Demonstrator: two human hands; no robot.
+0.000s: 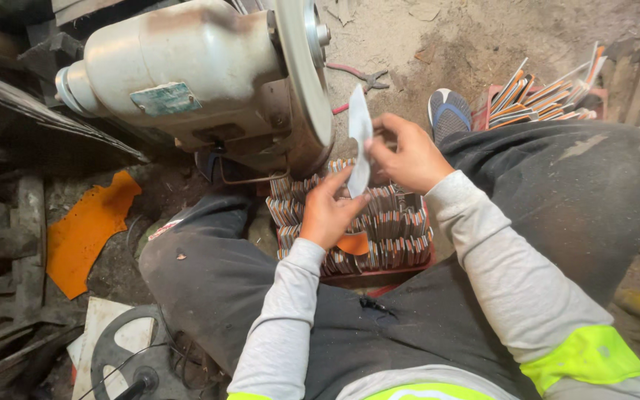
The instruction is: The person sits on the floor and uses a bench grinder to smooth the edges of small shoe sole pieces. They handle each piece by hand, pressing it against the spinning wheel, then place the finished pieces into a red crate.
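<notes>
My left hand [325, 210] and my right hand [407, 155] both pinch a thin white flat piece [359, 138], held upright on edge close to the grey wheel [302, 68] of a motor-driven grinder [187, 70]. My left hand grips its lower edge, my right hand its upper right side. Under my hands, between my knees, stands a red tray [379, 278] packed with several flat striped pieces [396, 230] on edge. An orange scrap [355, 243] lies on them by my left wrist.
A second batch of flat pieces [542, 96] sits at the back right beside my blue shoe [448, 111]. Red-handled pliers [357, 76] lie on the dusty floor. An orange sheet offcut [87, 230] and a dark wheel part [124, 355] lie at left.
</notes>
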